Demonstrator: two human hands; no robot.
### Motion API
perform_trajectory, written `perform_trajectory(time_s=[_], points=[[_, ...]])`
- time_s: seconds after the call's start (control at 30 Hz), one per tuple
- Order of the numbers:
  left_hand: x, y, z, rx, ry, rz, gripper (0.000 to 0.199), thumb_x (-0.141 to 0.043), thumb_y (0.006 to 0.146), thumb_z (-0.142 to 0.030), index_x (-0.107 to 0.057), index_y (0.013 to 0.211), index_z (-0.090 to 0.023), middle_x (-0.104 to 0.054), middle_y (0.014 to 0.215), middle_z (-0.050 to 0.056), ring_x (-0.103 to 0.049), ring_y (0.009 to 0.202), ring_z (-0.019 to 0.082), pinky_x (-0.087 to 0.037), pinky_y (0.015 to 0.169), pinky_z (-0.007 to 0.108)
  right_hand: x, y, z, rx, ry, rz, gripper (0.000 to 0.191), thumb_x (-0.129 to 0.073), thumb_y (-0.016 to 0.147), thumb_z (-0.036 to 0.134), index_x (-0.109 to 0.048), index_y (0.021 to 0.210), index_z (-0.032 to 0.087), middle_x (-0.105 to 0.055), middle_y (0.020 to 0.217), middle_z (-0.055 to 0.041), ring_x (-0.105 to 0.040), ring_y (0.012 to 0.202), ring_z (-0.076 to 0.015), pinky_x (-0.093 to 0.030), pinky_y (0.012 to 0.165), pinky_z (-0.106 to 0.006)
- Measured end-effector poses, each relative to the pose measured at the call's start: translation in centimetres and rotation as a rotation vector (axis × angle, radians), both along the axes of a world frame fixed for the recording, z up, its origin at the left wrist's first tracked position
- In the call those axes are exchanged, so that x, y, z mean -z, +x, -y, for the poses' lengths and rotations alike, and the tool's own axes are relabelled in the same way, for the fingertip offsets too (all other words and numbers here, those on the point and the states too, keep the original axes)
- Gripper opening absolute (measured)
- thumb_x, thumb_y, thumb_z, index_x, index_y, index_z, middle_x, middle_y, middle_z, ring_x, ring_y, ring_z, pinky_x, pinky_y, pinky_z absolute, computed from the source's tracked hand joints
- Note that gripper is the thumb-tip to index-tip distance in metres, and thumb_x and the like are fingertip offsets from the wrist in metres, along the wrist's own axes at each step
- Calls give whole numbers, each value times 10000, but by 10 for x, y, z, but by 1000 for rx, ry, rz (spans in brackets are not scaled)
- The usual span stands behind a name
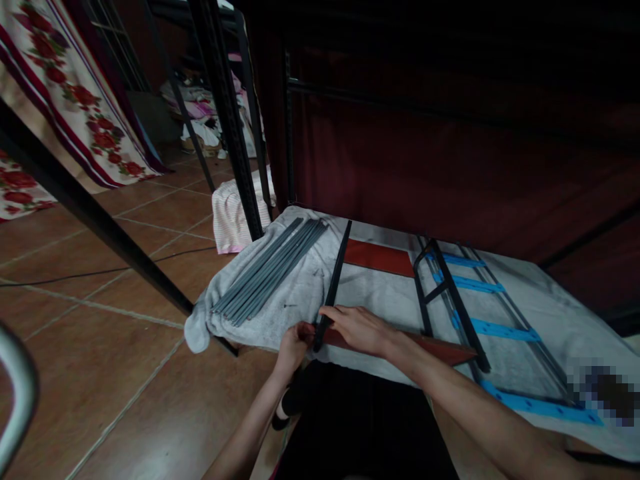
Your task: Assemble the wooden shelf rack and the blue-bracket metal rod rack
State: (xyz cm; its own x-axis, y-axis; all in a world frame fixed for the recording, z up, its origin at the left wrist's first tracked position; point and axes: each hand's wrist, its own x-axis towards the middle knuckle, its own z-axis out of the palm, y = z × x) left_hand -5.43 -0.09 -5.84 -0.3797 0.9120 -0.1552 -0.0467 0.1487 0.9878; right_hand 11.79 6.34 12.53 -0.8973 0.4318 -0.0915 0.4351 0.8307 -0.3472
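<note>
Fingers (331, 312) of the right hand (361, 327) were closed over the black bar (337, 273) close to its near end, palm down. Left hand (294, 343) was just beside that same end, thumb and fingertips bunched together; couldn't tell whether a small part was pinched in there. Bar slanted away across the cloth (385, 293), along the left ends of two red boards.

Main worry was this joint: cloth looked soft, so uneven push from the two hands could have rolled or twisted the bar and thrown the near red board (440, 349) out of line. Right forearm passed over that board too; a dropped elbow could have knocked it.

Next out: far red board (377, 259) ran from bar toward the black frame (459, 303). No hand was on the bar's far end, so levering the near end could have pulled that one away. Small dark bits (289, 306) lay left of the bar, too small to identify; a tug on the cloth could have lost them in folds. Grey rods (273, 270) lay loose beyond; same tug could have spread them. Blue strips (507, 329) sat far right, low risk unless the frame got shoved.
</note>
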Motion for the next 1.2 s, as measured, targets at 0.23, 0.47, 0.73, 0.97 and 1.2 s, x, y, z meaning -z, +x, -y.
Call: perform_trajectory(time_s=[0.23, 0.47, 0.73, 0.97, 1.2], points=[[-4, 8, 0, -67, 15, -5, 172, -611, 601, -276, -611, 733, -165, -597, 607, -6, -542, 551, 131, -435, 551, 251, -3, 2, 0, 1, 3, -19, 289, -488, 945, 367, -500, 1209, 252, -677, 1004, -45, -656, 888, -197, -413, 676, -265], [-13, 11, 6, -79, 28, -33, 378, -622, 614, -261, -647, 972, -142, -712, 926, 86, -654, 792, 194, -506, 704, 294, -4, 4, -1, -6, 14, -19, 299, -486, 942, 356, -495, 1223, 253, -679, 1031, -54, -660, 916, -211, -434, 703, -280], [-13, 12, 5, -56, -41, -274, 165, -556, 711, -295, -636, 653, -164, -623, 586, 28, -573, 587, 172, -435, 564, 270, -5, 4, 0, -11, 59, 15, 315, -444, 946, 256, -466, 1261, 261, -670, 1084, -56, -658, 944, -203, -448, 739, -286], [-13, 13, 6, -15, 17, -200, 201, -549, 670, -252, -644, 818, -156, -655, 681, 24, -596, 635, 159, -451, 594, 256, -5, 4, 2, -27, 52, 14, 294, -468, 949, 312, -484, 1232, 236, -661, 1093, -79, -659, 926, -214, -455, 724, -290], [-12, 14, 5, -34, -66, -253, 128, -555, 675, -256, -643, 690, -164, -618, 588, 18, -556, 560, 151, -411, 553, 256, -4, 5, 1, -26, 86, 0, 298, -448, 941, 246, -478, 1238, 242, -663, 1080, -71, -658, 929, -216, -452, 724, -296]])
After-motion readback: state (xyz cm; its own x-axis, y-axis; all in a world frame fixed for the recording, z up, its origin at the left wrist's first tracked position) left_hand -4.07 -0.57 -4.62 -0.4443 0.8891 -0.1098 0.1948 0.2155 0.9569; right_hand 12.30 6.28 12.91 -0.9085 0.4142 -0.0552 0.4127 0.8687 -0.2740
